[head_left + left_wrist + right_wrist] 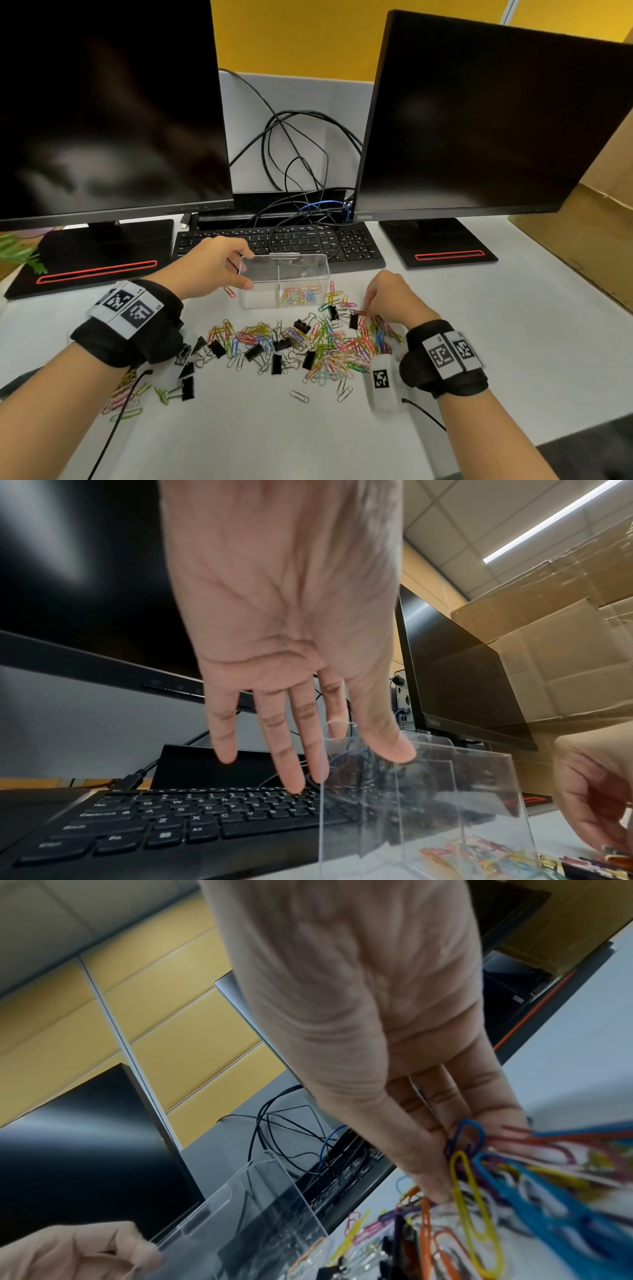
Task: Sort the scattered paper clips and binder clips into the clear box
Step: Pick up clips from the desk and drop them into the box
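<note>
Paper clips (329,346) in many colours lie scattered in a loose heap on the white desk (513,342), mixed with black binder clips (254,351), just in front of the clear box (318,274). The box stands upright on the desk, close against the front edge of the black keyboard (356,245), and an inner wall splits it into two compartments. A small pile of coloured paper clips (299,296) sits in the right compartment; the left one shows no clips in the head view.

The left hand (209,267) holds the box at its left end, thumb (394,746) on the near side of the wall and fingers (291,764) reaching past the far side, fairly straight and spread rather than curled tight. The right hand (394,298) is down on the right part of the heap, fingers pointing down into the clips. In the right wrist view its thumb and fingers (441,1183) are drawn together around a blue paper clip (467,1137), with a yellow paper clip (474,1215) lying just beside the fingertips.

More clips lie apart from the main heap near the left forearm. Two dark monitors (479,120) stand behind the keyboard, with a tangle of black cables (294,154) between them and a cardboard box (589,233) at the right edge.
</note>
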`<move>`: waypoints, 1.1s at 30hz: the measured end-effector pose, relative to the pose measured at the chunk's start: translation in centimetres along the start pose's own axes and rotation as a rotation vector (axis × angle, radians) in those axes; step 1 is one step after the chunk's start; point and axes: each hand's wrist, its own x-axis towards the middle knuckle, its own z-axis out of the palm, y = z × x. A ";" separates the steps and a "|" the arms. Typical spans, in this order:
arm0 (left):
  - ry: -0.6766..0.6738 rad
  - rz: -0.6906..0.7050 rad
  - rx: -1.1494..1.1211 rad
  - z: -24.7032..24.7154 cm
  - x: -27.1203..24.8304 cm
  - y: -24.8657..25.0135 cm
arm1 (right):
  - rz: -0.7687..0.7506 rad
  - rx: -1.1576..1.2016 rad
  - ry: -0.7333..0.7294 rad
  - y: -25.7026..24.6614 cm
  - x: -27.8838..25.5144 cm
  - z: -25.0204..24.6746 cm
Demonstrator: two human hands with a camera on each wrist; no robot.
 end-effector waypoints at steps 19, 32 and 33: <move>-0.010 0.020 0.000 0.0 0.1 -0.3 | -0.080 0.114 0.242 -3.8 -0.1 -3.9; -0.009 0.028 0.010 -0.1 0.2 -0.5 | -0.265 0.068 0.165 -9.9 1.4 -3.5; -0.009 0.027 0.013 -0.1 0.2 -0.5 | -0.272 0.041 0.145 -10.1 1.5 -3.3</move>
